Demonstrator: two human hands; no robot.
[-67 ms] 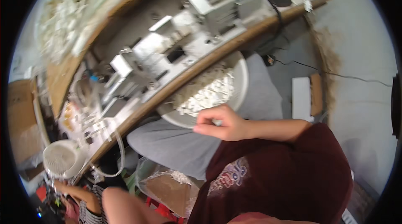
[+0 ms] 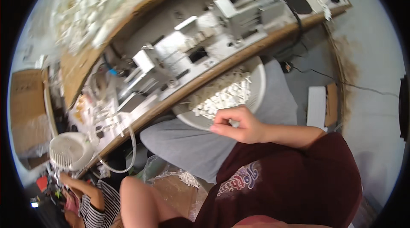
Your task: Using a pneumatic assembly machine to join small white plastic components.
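Note:
My right hand hovers at the near rim of a round white basin, its fingers curled in toward the thumb. A pale bit shows inside the curl, too small to make out. Many small white plastic pieces fill the basin, which rests over my grey-trousered lap, partly under the bench edge. Of my left arm only a bent part shows at the lower edge; the left hand is out of view.
A metal fixture with upright blocks stands on the wood-edged bench. White pieces pile up beyond. Leftward are a white fan, a cardboard box and a person in a striped top. A lined carton sits below.
The whole view has shifted, so the bench, basin and hand appear farther right. My right hand keeps its curled shape by the basin rim.

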